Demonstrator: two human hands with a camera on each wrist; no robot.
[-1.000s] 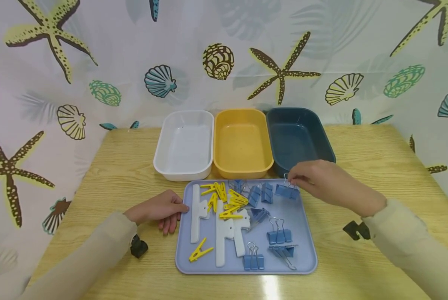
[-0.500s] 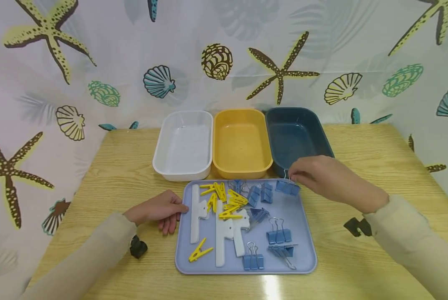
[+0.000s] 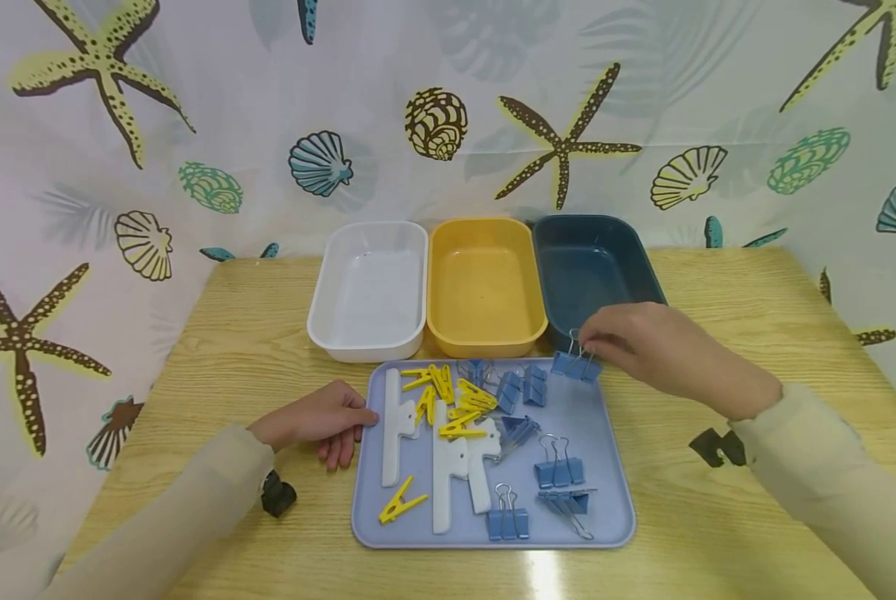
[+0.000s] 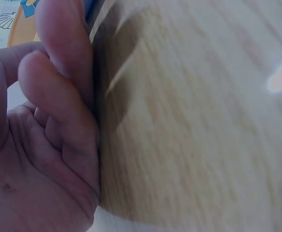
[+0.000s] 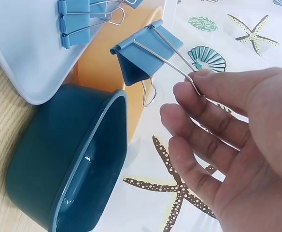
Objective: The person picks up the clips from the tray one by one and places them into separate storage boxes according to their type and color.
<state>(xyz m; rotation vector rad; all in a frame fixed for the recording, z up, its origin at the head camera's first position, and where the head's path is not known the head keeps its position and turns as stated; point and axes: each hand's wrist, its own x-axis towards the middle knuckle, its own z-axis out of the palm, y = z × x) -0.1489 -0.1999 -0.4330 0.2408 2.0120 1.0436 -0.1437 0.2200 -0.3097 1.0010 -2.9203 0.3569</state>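
In the head view, my right hand [image 3: 638, 342] pinches a wire handle of a blue binder clip [image 3: 575, 366] between thumb and index finger. That clip hangs near the back right corner of the lilac tray [image 3: 601, 450], just in front of the dark blue tub [image 3: 592, 287]; the right wrist view shows the clip [image 5: 148, 55] raised. My left hand [image 3: 316, 419] rests on the table, fingers loosely bent, its thumb touching the tray's left rim. On the tray lie more blue binder clips [image 3: 558, 472], yellow clothespins [image 3: 402, 502] and white bag clips [image 3: 391, 442].
A white tub [image 3: 368, 292] and a yellow tub [image 3: 485, 287] stand left of the dark blue one, side by side behind the tray. A patterned curtain [image 3: 387, 75] hangs behind the wooden table [image 3: 252, 317].
The right hand has risen slightly and moved a little toward the dark blue tub, bringing the pinched binder clip up with it. The left hand has stayed put.
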